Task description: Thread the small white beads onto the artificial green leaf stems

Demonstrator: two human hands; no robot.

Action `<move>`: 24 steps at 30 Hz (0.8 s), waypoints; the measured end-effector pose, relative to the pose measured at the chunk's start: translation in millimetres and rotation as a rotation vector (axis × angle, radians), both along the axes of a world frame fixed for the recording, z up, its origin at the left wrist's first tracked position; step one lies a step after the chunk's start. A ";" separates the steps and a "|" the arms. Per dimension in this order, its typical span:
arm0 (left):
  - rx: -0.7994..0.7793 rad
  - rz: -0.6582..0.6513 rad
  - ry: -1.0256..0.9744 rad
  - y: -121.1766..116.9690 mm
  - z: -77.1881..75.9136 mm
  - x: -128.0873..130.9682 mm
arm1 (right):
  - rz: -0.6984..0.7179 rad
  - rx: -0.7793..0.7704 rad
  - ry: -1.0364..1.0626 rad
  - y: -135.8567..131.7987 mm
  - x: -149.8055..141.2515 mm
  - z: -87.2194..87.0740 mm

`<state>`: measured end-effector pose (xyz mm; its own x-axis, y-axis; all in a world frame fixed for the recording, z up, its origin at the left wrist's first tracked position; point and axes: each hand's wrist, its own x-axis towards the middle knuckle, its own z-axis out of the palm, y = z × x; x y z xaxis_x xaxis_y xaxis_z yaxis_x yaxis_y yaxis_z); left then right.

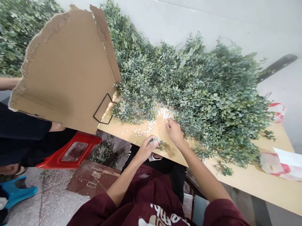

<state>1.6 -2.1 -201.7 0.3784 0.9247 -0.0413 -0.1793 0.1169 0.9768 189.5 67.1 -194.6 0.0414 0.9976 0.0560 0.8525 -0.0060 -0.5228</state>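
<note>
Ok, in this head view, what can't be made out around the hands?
All in the head view:
How the small green sprig sits in the left hand: the fingers hide most of it.
What the right hand touches: its fingertips cover the spot.
The upper body of the person in black clothing: hidden by the torn brown cardboard sheet.

Tan board counter (271,187), big heap of leafy green sprigs (197,90) across most of it, piled against the wall side. Small white beads (161,113) scattered in a patch at the heap's front edge. Loose sprig (225,169) lying apart near the front. Red-and-white plastic bag (287,168) with white paper (295,158) at right end, second bag (277,111) behind the heap.
</note>
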 end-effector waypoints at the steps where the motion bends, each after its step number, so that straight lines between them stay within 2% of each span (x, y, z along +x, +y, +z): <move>1: 0.023 0.018 0.038 2.2 -0.2 1.2 | -0.010 -0.005 -0.028 3.6 0.4 0.4; 4: 0.117 0.046 0.141 7.7 0.2 5.0 | -0.029 0.000 -0.026 9.2 2.4 0.5; 6: 0.144 0.045 0.166 9.5 -0.1 7.7 | -0.011 -0.009 0.090 6.7 4.4 0.0; 11: 0.126 0.016 0.178 10.1 -7.4 15.5 | 0.028 -0.194 0.762 -20.4 10.9 -2.3; 15: 0.270 0.032 0.287 12.2 -11.6 21.8 | -0.007 -0.222 1.082 -46.1 13.6 -9.2; 18: 0.351 0.020 0.369 14.8 -10.9 23.9 | -0.039 -0.262 1.248 -57.5 12.1 -17.8; 24: 0.359 -0.014 0.448 16.5 -10.4 21.9 | -0.072 -0.283 1.441 -63.4 9.1 -27.5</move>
<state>23.4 14.4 -212.1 0.4086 0.9054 0.1151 0.2609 -0.2367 0.9359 198.6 3.6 -222.1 -0.0602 0.9615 -0.2681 -0.3993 -0.2693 -0.8764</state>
